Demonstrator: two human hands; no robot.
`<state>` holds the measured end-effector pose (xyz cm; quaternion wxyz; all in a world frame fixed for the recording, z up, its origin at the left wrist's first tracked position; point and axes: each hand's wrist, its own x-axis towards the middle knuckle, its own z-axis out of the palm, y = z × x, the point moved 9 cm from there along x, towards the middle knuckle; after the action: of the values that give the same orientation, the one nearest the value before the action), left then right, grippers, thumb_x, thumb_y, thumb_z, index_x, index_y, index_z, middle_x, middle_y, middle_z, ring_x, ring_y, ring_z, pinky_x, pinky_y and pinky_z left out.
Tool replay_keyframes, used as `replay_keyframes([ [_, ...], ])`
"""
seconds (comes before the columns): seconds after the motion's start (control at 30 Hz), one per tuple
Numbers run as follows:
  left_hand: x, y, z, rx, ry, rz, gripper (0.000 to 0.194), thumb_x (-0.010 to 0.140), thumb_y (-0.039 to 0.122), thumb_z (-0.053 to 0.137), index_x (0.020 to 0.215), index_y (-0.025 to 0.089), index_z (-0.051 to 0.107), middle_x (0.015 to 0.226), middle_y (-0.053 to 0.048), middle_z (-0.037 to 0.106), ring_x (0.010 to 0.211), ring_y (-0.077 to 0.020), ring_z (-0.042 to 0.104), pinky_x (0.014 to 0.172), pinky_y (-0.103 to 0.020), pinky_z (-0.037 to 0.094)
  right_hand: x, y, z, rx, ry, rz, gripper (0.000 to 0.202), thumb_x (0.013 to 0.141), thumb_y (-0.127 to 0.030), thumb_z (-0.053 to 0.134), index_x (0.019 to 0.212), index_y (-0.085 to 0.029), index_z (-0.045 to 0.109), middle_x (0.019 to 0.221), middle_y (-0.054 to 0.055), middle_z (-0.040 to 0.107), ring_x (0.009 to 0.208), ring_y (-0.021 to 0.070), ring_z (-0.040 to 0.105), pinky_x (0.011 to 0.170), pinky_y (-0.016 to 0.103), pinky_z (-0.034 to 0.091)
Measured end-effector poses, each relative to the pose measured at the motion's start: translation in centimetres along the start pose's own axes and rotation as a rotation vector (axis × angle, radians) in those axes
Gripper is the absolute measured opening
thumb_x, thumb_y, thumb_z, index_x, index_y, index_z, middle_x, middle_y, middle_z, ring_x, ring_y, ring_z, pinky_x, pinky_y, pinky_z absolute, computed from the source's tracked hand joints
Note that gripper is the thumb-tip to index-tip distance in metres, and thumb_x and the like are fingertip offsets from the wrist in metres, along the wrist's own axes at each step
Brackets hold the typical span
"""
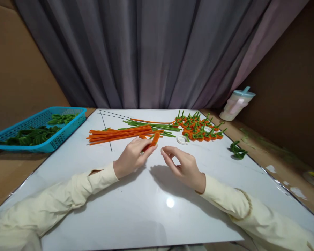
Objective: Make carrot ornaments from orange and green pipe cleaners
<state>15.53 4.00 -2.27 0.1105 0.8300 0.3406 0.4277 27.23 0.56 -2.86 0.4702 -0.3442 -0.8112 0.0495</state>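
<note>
Between the thumb and fingers of my left hand (133, 155) is a bent orange pipe cleaner piece (155, 138) with a short green bit at its top. My fingers hide its lower part. Just to the right, my right hand (181, 163) curls in the air above the table. Its thumb and forefinger tips meet in a pinch, and nothing shows between them. Behind my left hand lies a bundle of orange pipe cleaners (120, 134). Green pipe cleaners (154, 125) are spread behind that bundle.
Many finished orange pieces with green stems (197, 127) are grouped at the back right. A white ring (182, 139) lies before them. Green curled pieces (237, 150) rest near the right edge. A blue basket (48, 144) holds more green pieces. A lidded cup (235, 104) stands back right.
</note>
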Motion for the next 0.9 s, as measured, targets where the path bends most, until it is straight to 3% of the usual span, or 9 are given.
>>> replay_keyframes([
  [0.13,-1.8,1.0,2.4,0.234,-0.155,0.329,0.021,0.087,0.019,0.042,0.083,0.015,0.062,0.066,-0.006,0.062,0.060,-0.0166,0.051,0.064,-0.031,0.038,-0.5,1.4,1.7,0.188,-0.192,0.189,0.015,0.089,-0.021,0.043,0.093,-0.016,0.057,0.082,0.005,0.062,0.067,0.0113,0.057,0.049,0.018,0.049],
  [0.27,-2.9,0.5,3.9,0.328,-0.200,0.425,0.023,0.089,0.019,0.038,0.087,0.014,0.061,0.069,-0.008,0.063,0.062,-0.0174,0.052,0.063,-0.031,0.039,-1.3,2.9,2.9,0.367,-0.253,0.350,0.018,0.087,-0.026,0.047,0.088,-0.015,0.061,0.082,0.006,0.058,0.069,0.0120,0.056,0.051,0.020,0.052],
  [0.47,-3.0,0.2,4.1,0.290,-0.174,0.402,0.023,0.090,0.021,0.039,0.093,0.012,0.059,0.069,-0.009,0.062,0.065,-0.0183,0.053,0.064,-0.032,0.040,-1.8,4.4,4.1,0.580,-0.245,0.506,0.023,0.083,-0.035,0.054,0.084,-0.014,0.064,0.081,0.004,0.054,0.054,0.0076,0.052,0.041,0.019,0.051],
  [0.73,-3.2,0.0,4.3,0.292,-0.161,0.425,0.022,0.091,0.021,0.040,0.089,0.011,0.059,0.069,-0.008,0.063,0.062,-0.0175,0.052,0.061,-0.031,0.039,-2.4,5.5,4.7,0.559,-0.281,0.583,0.023,0.083,-0.033,0.054,0.078,-0.013,0.065,0.077,0.002,0.054,0.043,0.0042,0.050,0.045,0.021,0.047],
  [0.83,-2.8,-0.9,4.3,0.138,-0.215,0.279,0.020,0.090,0.024,0.042,0.092,0.012,0.059,0.077,-0.008,0.064,0.069,-0.0176,0.054,0.067,-0.031,0.040,-2.6,5.9,5.0,0.560,-0.300,0.605,0.023,0.083,-0.033,0.052,0.079,-0.014,0.064,0.075,0.001,0.054,0.044,0.0054,0.050,0.043,0.021,0.046],
  [0.9,-2.2,-2.2,4.3,-0.083,-0.259,0.046,0.018,0.089,0.027,0.045,0.093,0.014,0.058,0.078,-0.006,0.063,0.070,-0.0158,0.054,0.068,-0.029,0.040,-2.2,6.1,4.1,0.508,-0.214,0.576,0.019,0.082,-0.031,0.053,0.084,-0.015,0.062,0.080,0.003,0.055,0.055,0.0088,0.054,0.045,0.021,0.047],
])
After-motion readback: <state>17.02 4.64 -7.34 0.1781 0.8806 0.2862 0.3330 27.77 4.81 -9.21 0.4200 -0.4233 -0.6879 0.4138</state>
